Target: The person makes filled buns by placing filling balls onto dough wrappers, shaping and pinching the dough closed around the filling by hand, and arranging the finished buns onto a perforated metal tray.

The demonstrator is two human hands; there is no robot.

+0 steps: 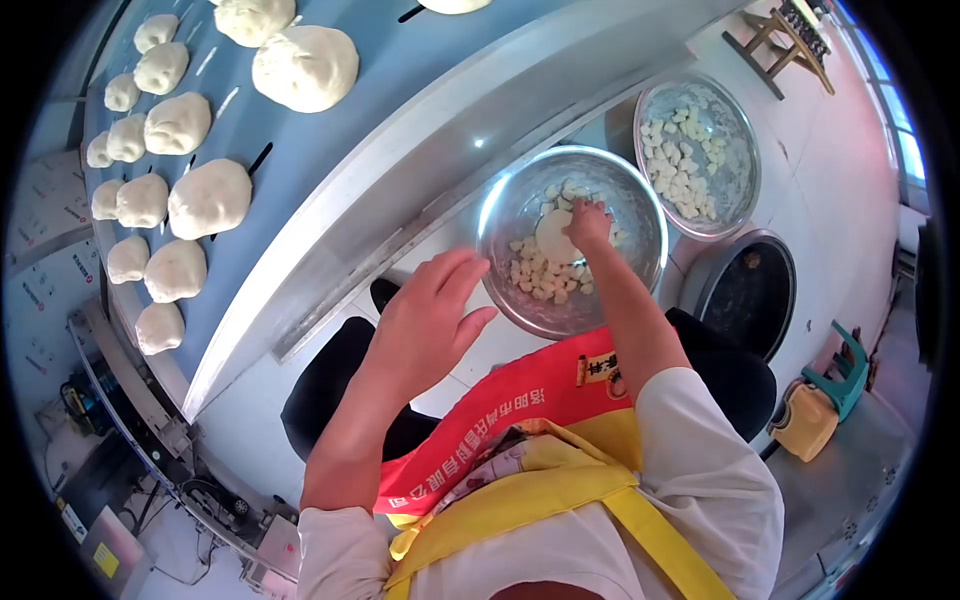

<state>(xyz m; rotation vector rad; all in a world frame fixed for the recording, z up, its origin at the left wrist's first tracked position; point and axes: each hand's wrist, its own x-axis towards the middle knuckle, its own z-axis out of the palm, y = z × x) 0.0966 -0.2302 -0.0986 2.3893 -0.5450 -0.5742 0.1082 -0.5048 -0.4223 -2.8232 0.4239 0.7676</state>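
Note:
My right hand [590, 222] reaches down into a large steel bowl [640, 270] in front of my knees. Its fingers are curled at the edge of a pale, round, flat piece [553, 240] that looks like dough. Small whitish lumps [540, 278] lie around this piece in the bowl. My left hand [430, 310] hovers to the left of the bowl, between its rim and the edge of the blue belt. Its fingers are stretched out, the thumb stands apart, and it holds nothing.
Several rounded dough pieces [210, 198] rest on the blue conveyor belt [290, 150], bordered by a metal rail [400, 160]. Right of my bowl stand a second steel bowl [740, 190] with whitish lumps and a dark tub [745, 300]. A green stool [845, 370] and yellow container [805, 420] lie farther right.

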